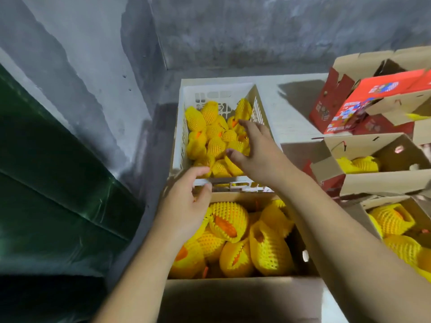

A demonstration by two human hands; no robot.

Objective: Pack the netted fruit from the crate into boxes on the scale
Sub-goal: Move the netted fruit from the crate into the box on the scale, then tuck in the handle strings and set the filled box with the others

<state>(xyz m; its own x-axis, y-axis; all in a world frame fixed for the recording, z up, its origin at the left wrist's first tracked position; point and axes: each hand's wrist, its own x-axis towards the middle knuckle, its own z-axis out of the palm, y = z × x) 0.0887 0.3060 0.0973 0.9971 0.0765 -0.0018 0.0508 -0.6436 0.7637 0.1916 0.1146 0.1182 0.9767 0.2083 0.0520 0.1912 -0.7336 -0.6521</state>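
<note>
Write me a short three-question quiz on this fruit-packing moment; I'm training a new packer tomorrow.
1. True or false: the right hand reaches into the white slatted plastic crate.
2. What wraps each orange fruit in the open brown cardboard box nearest the camera?
A. yellow foam net
B. clear film
C. newspaper
3. Which part of the crate is the left hand at?

Key: 1 true; 2 A; 3 the near rim, fingers curled beside it, holding no fruit.
</note>
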